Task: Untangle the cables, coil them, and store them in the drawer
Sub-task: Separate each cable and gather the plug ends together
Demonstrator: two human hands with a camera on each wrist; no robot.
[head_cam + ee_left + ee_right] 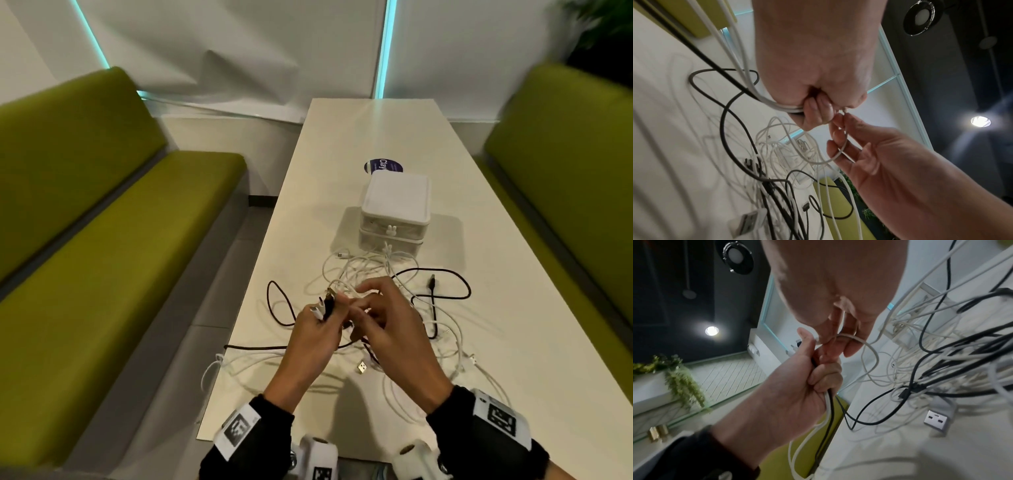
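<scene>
A tangle of white cables (363,267) and a black cable (442,272) lies on the white table (513,359), in front of a small white two-drawer box (395,205) whose drawers look closed. My left hand (337,306) grips a bundle of white and black cable, with plug ends (322,308) sticking up from the fist. In the left wrist view the left hand (816,104) is curled round that bundle (789,109). Right beside it, my right hand (366,301) pinches a thin white cable loop (873,352) between its fingertips (851,347).
A loose silver USB plug (362,367) lies on the table under my hands. A round blue sticker (383,167) is behind the drawer box. Green benches (102,240) (565,171) flank the table. Cable loops hang over the table's left edge (212,370).
</scene>
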